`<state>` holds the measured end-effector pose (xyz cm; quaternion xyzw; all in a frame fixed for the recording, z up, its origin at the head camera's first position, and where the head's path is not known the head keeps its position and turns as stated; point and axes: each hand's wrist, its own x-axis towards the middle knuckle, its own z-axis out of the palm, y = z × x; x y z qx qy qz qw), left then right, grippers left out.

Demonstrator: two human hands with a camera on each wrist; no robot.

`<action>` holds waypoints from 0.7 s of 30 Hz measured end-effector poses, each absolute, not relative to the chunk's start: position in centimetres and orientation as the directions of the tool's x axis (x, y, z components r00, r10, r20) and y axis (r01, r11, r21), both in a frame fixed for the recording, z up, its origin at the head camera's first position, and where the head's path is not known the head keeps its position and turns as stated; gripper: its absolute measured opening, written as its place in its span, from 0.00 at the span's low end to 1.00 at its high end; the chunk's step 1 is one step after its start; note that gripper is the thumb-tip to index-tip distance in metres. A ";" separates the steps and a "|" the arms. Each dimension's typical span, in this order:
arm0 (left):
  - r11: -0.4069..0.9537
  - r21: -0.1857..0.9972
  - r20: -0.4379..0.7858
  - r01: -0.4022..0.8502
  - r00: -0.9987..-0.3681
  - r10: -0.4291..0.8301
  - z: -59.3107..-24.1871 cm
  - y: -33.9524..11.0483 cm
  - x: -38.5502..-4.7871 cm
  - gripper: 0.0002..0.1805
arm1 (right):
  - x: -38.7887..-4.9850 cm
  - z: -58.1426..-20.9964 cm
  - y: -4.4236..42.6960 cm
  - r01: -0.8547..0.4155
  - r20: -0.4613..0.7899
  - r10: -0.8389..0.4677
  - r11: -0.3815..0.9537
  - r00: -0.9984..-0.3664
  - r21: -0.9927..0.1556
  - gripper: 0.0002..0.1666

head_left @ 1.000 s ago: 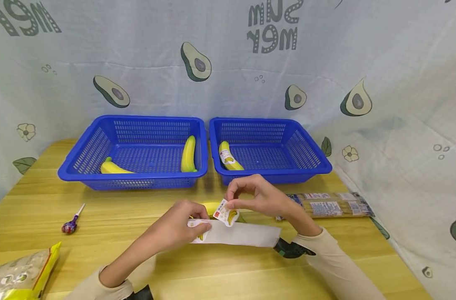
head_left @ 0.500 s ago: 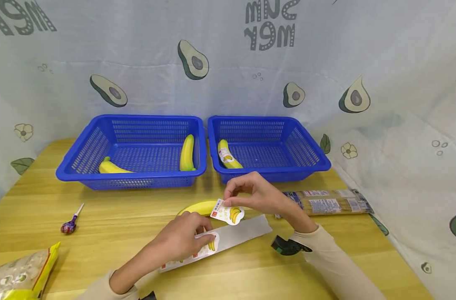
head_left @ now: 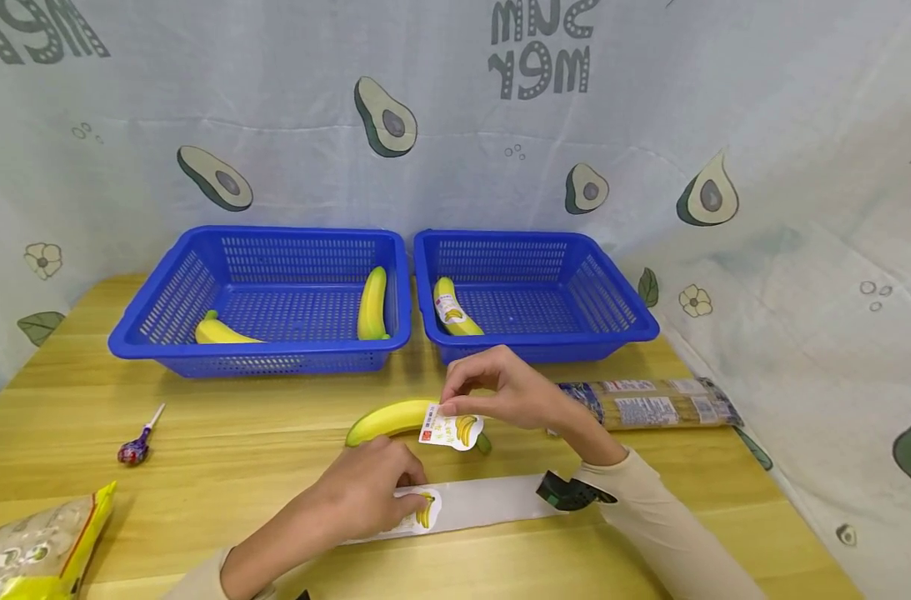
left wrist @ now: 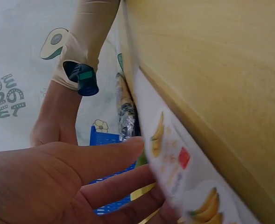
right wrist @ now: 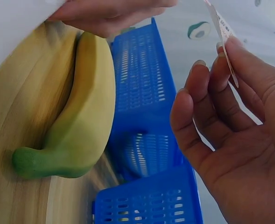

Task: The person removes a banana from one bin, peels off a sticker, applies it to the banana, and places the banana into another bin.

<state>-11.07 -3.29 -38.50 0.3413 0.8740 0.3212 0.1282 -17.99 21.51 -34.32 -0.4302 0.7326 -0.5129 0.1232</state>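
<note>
Between thumb and forefinger, the right hand [head_left: 503, 390] pinches a loose banana sticker [head_left: 452, 427], held above the green-tipped end of a yellow banana [head_left: 391, 419] lying on the table. The left hand [head_left: 365, 492] pinches a white backing strip [head_left: 493, 502] that carries more stickers at its left part; its right part is bare. In the left wrist view the thumb lies on the strip's printed face [left wrist: 167, 149] with fingers behind it. The right wrist view shows the sticker [right wrist: 226, 46] edge-on in the right hand [right wrist: 240, 112], apart from the banana [right wrist: 83, 112].
A left blue basket [head_left: 260, 360] holds two bananas; a right blue basket [head_left: 548, 342] holds one with a sticker on it. A lollipop [head_left: 135, 450] and a yellow-edged bag [head_left: 42, 546] lie at left, a long clear package [head_left: 650, 406] at right.
The left hand has moved down with the strip, away from the banana, so more of the banana shows. The right hand has shifted slightly left, still pinching the sticker.
</note>
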 end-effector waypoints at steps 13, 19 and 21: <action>0.408 0.824 0.035 0.394 -0.754 0.655 -34.4 -5.2 -12.8 0.12 | -18.0 -34.5 21.0 -0.507 0.240 -0.753 0.142 -0.613 -0.850 0.05; 0.376 0.865 0.080 0.334 -0.830 0.552 -33.7 -5.3 -13.5 0.06 | -18.2 -34.6 20.6 -0.483 0.206 -0.741 0.178 -0.639 -0.857 0.06; 0.383 0.865 0.083 0.324 -0.846 0.527 -33.7 -5.3 -13.7 0.05 | -18.4 -34.7 20.4 -0.482 0.197 -0.739 0.192 -0.644 -0.855 0.05</action>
